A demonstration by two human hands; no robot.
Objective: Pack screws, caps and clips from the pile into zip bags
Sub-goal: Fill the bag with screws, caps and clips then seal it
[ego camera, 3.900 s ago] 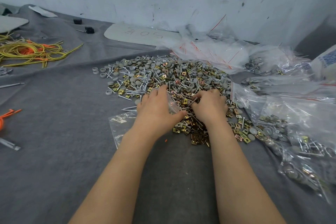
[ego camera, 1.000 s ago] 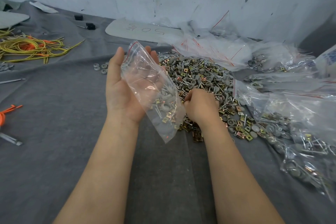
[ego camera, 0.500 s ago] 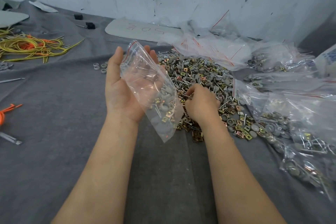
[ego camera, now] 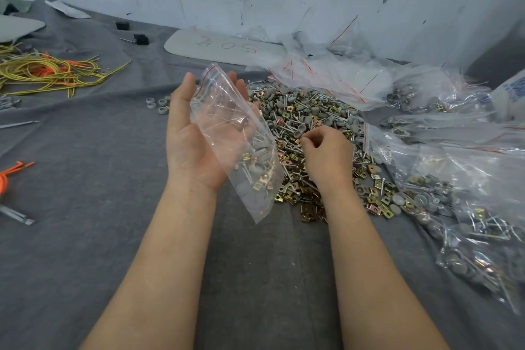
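The left hand (ego camera: 196,145) is raised above the grey cloth (ego camera: 85,207) with its palm turned up, fingers straight and pointing toward 12 o'clock, thumb spread out at 11 o'clock. A clear zip bag (ego camera: 227,111) lies slantwise across that flat palm, its red-lined mouth up by the fingertips and its closed end hanging off the heel of the hand toward 5 o'clock. The hand cradles the bag and does not clench it. A small clutch of screws, grey caps and brass-coloured clips (ego camera: 255,170) sits in the lower half of the bag. The right hand (ego camera: 326,156), at 3 o'clock of the left hand, hovers knuckles-up over the near part of the pile (ego camera: 306,113), wrist bent, fingers curled in toward the thumb. Whether a piece is pinched between them cannot be told. The pile spreads toward 12 o'clock from the right hand. At 3 o'clock of the pile lie filled bags (ego camera: 454,207). At 1 o'clock of it lies a heap of empty bags (ego camera: 326,77). 3 loose grey caps (ego camera: 157,104) rest on the cloth at 10 o'clock of the left hand, and yellow and orange cords (ego camera: 48,74) lie farther out the same way.
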